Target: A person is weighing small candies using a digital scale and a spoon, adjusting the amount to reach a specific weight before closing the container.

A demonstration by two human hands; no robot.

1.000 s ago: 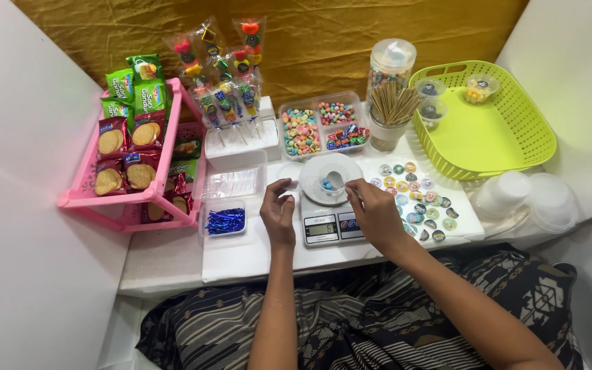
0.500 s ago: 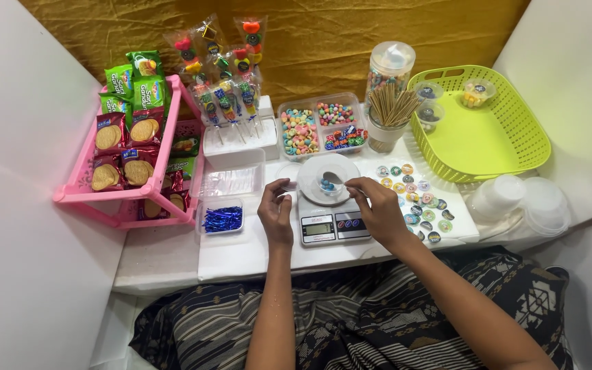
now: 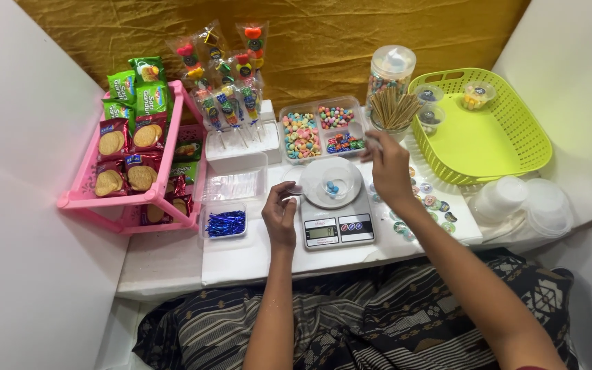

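A small white digital scale [image 3: 337, 231] stands on the white counter, with a round white dish [image 3: 313, 195] on top. A few blue candies [image 3: 332, 187] lie in the dish. My left hand [image 3: 279, 218] rests left of the scale, fingers pinching a small clear cup [image 3: 294, 190] at the dish's rim. My right hand [image 3: 388, 170] is raised beyond the dish, close to the clear compartment tray of coloured candies [image 3: 320, 127]. It holds a small white spoon [image 3: 373, 141] by its fingertips.
A pink rack of biscuit packets [image 3: 138, 157] stands at left. Candy skewers [image 3: 224, 82] stick in a white block. A clear box of blue twist ties [image 3: 224, 223] sits front left. A jar with sticks [image 3: 392, 103], a green basket [image 3: 508, 147], round stickers [image 3: 433, 202] and clear lids [image 3: 522, 205] are on the right.
My right hand has lifted off the dish and moved up and right toward the candy tray. My left hand stays beside the scale.
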